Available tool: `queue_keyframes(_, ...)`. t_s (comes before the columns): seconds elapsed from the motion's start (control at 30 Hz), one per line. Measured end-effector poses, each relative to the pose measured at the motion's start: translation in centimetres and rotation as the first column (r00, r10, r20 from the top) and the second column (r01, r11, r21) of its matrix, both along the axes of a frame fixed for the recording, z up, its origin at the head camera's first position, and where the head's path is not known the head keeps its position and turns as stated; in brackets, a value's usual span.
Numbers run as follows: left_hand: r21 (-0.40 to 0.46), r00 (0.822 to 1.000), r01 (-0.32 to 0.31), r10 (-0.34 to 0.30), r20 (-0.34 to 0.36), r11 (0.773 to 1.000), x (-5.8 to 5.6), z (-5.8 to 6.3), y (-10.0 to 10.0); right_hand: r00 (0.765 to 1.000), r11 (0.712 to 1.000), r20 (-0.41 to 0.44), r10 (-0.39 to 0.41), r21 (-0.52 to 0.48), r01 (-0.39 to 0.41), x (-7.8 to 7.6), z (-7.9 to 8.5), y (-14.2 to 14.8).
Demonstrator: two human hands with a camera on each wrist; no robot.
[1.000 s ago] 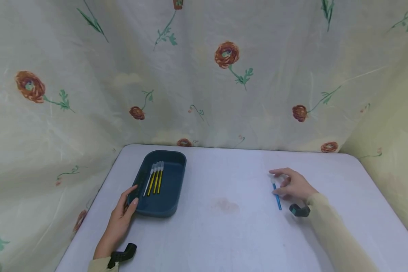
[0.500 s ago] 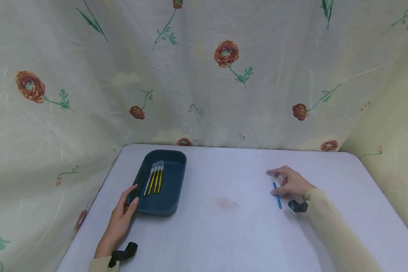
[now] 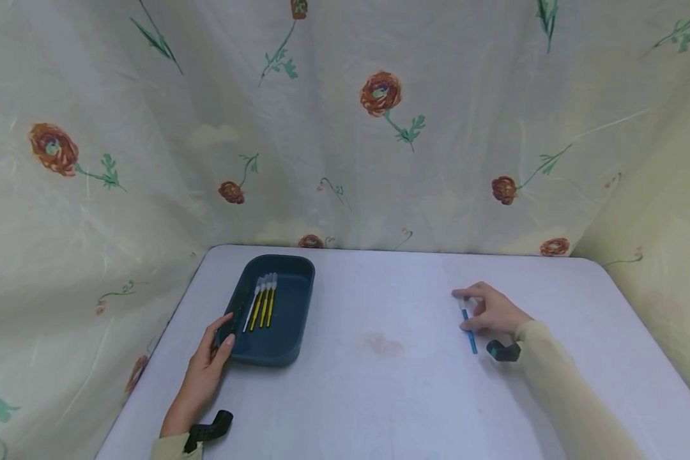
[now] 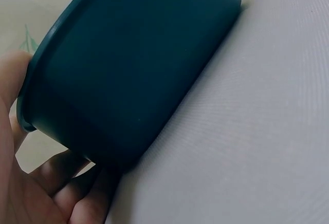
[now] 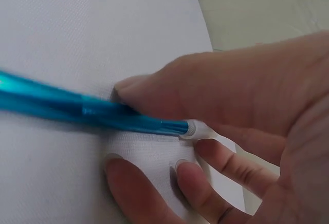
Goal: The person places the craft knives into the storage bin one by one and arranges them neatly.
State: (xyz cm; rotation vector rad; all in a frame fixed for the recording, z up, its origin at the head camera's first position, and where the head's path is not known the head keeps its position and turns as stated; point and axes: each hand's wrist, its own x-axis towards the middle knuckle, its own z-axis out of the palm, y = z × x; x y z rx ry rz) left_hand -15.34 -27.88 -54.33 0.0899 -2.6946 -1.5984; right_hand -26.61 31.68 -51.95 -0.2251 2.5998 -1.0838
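Note:
On the left, my left hand (image 3: pixel 201 370) holds the near left corner of a dark teal tray (image 3: pixel 307 313). Its thumb and fingers lie around the rim and the outer wall (image 4: pixel 133 64). Inside the tray several slim capped sticks (image 3: pixel 261 306) lie side by side, yellow ones and one whitish one, with clear caps at the far end. My right hand (image 3: pixel 497 313), at the right, pinches a slim metallic-blue, pen-like stick (image 5: pixel 103 112) with a clear cap. The thumb presses on the blue shaft; the index finger reaches to the cap end. Other fingers curl below it.
A white-covered table (image 3: pixel 379 409) lies under everything, with a faint pinkish stain (image 3: pixel 382 345) near its middle. Behind it and at both sides hangs a pale flowered curtain (image 3: pixel 322 128). Each wrist wears a dark camera mount (image 3: pixel 209 429).
The right hand has shifted slightly to the left, and its fingers have drawn closer about the blue stick, which has barely moved. The left hand and tray have stayed in place.

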Motion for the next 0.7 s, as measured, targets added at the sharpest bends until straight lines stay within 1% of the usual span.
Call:
queue_keyframes(0.2,0.001,1.000,0.000,0.000,0.006,1.000,0.0,0.0,0.0,1.000,1.000,0.000,-0.002,-0.019,0.002,0.2,-0.2,0.1)
queue_keyframes(0.4,0.010,1.000,0.003,-0.003,0.010,1.000,0.0,0.1,0.0,0.999,0.998,0.019,-0.040,-0.047,0.041,0.7,-0.2,0.0)
queue_keyframes(0.7,0.004,1.000,0.005,-0.005,-0.007,1.000,-0.2,-0.1,0.0,0.995,0.992,0.003,-0.099,-0.080,0.099,1.2,-0.3,-0.1)
